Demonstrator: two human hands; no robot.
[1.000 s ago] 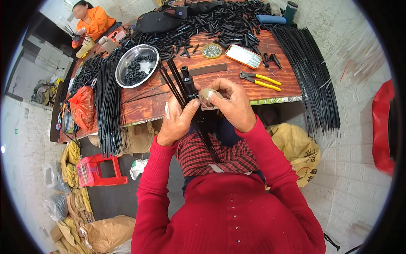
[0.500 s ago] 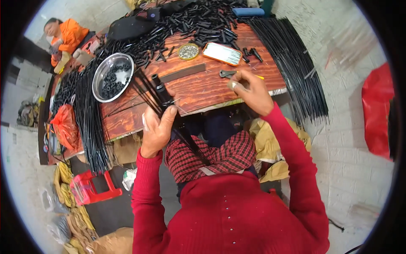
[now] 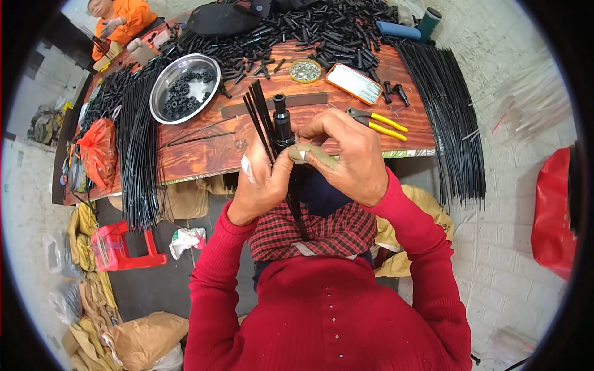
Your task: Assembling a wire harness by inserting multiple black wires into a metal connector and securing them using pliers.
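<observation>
- Left hand (image 3: 263, 185): closed around thin black rods (image 3: 262, 123) and a black cylindrical fitting (image 3: 282, 122); thumb in front, white tape on the hand.
- Right hand (image 3: 352, 154): just beside the fitting, fingers narrow, curled toward thumb; tan cover on thumb. Can't make out what, if anything, is pinched.
- Rods and fitting: between the hands, roughly upright; rods run down to red-and-black checked cloth (image 3: 346, 230) on the lap, 6 o'clock.
- Worktop (image 3: 204, 157): reddish wood, beyond the hands.
- 12 o'clock: flat bar (image 3: 309, 101), then round tin (image 3: 305, 71) of small metal bits, then heap of black fittings (image 3: 331, 37).
- 1 to 2 o'clock: orange-rimmed tray (image 3: 354, 83), pale contents.
- 2 to 3 o'clock: yellow-handled pliers (image 3: 388, 125); farther out, right rod bundle (image 3: 444, 117) overhanging the edge.
- 10 o'clock: metal bowl (image 3: 164, 96) with black rings (image 3: 180, 89); farther, co-worker in orange (image 3: 133, 18).
- 9 o'clock: left rod bundle (image 3: 141, 142), then orange-red bag (image 3: 99, 154).
- 8 o'clock: red stool (image 3: 111, 250) on floor.
</observation>
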